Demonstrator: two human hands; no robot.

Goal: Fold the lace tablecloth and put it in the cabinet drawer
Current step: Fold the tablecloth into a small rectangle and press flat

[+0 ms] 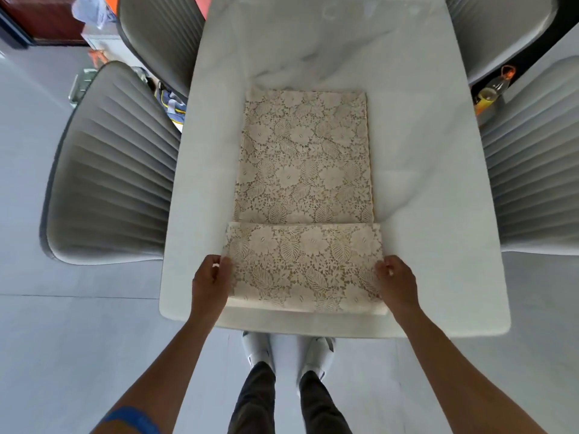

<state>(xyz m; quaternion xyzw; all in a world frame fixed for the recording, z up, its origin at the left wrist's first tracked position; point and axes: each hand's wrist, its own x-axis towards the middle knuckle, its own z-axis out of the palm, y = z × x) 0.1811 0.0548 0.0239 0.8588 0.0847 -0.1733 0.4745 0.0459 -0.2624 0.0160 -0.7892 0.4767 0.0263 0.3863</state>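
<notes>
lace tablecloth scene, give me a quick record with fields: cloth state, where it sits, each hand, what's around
cloth: lace tablecloth, folded into a long strip, near end turned over onto itself
surface: white marble table, cloth running lengthwise along it
left hand: left hand pinches the left edge of the folded-over part
right hand: right hand pinches the right edge of the same part
surroundings: grey ribbed chairs on both sides of the table
cabinet drawer: not in view

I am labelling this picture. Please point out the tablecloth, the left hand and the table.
tablecloth point(304, 158): head view, middle of the flat far part.
left hand point(210, 281): head view, back of the hand.
table point(423, 183): head view, bare top right of the cloth.
</notes>
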